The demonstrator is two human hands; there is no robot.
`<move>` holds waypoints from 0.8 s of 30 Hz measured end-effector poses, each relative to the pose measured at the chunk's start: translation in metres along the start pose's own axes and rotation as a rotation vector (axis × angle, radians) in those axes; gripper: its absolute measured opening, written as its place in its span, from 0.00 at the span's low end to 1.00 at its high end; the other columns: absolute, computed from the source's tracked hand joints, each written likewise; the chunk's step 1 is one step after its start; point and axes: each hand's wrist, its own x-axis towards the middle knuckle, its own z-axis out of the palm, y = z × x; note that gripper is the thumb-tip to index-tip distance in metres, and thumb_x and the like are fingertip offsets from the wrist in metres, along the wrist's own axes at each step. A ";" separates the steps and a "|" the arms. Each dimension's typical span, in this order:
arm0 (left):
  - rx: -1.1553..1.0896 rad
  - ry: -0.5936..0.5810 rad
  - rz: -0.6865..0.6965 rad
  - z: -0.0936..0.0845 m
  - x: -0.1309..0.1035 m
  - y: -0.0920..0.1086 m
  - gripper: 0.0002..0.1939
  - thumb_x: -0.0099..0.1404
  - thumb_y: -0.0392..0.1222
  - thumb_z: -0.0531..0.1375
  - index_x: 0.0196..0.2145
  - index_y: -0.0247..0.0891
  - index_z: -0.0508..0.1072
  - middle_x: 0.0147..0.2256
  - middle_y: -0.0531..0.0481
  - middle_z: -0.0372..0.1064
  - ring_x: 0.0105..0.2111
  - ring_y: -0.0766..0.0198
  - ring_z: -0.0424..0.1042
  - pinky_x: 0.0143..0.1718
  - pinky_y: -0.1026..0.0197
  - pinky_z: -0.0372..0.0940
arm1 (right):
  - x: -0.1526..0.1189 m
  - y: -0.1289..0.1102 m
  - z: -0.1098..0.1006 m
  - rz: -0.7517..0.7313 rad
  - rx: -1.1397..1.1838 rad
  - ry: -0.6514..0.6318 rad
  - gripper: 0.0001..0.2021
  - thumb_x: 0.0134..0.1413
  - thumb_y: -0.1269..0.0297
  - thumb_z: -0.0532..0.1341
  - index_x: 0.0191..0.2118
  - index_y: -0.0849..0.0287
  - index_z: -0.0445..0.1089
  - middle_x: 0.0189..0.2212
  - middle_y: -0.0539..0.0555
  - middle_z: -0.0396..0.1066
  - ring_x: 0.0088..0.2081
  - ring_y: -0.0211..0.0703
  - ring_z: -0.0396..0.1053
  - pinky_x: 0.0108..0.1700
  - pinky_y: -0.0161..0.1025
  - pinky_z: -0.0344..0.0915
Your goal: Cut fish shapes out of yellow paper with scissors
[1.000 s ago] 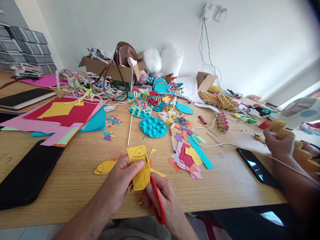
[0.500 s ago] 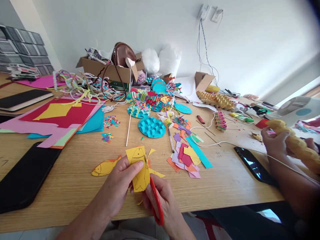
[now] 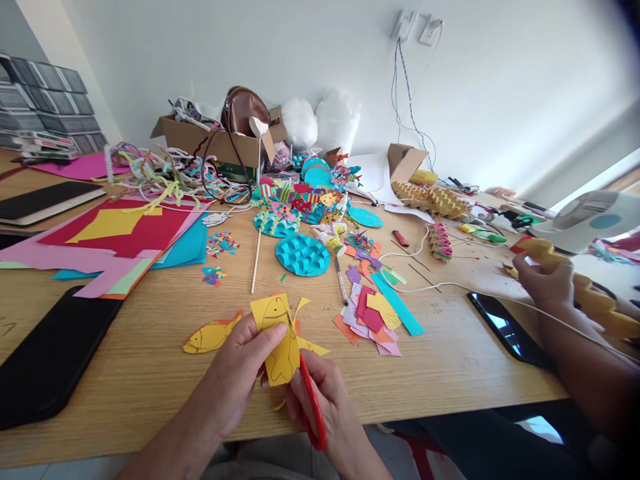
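Observation:
My left hand [image 3: 243, 357] pinches a strip of yellow paper [image 3: 281, 357] between thumb and fingers. A fish outline is drawn on it in dark line, head at the top and tail at the bottom. Wrapped in my right hand [image 3: 325, 390] are red-handled scissors [image 3: 314, 407]. Their blades lie mostly hidden behind the paper; a dark tip shows at its right edge, where a thin cut sliver curls away. Left of my hands, yellow fish cut-outs [image 3: 207, 337] lie on the wooden table [image 3: 165, 387], with orange paper among them.
A pile of coloured paper scraps [image 3: 373, 317] and a pen [image 3: 341, 280] lie beyond my right hand. Stacked paper sheets [image 3: 120, 243] and a black tablet-like slab [image 3: 55, 360] are at left. At right, another person's hand [image 3: 547, 283] holds a wavy yellow piece near a phone [image 3: 507, 327].
My hands, the paper and the scissors hold almost the same position. The other person's hand at right has shifted slightly left, and the wavy yellow piece has turned.

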 end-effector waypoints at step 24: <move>0.135 -0.032 0.075 -0.007 0.005 0.001 0.08 0.56 0.45 0.61 0.26 0.39 0.68 0.19 0.58 0.62 0.19 0.71 0.59 0.19 0.71 0.53 | -0.001 -0.001 -0.003 0.013 -0.016 -0.021 0.23 0.57 0.44 0.53 0.23 0.58 0.56 0.15 0.43 0.50 0.18 0.31 0.49 0.19 0.29 0.46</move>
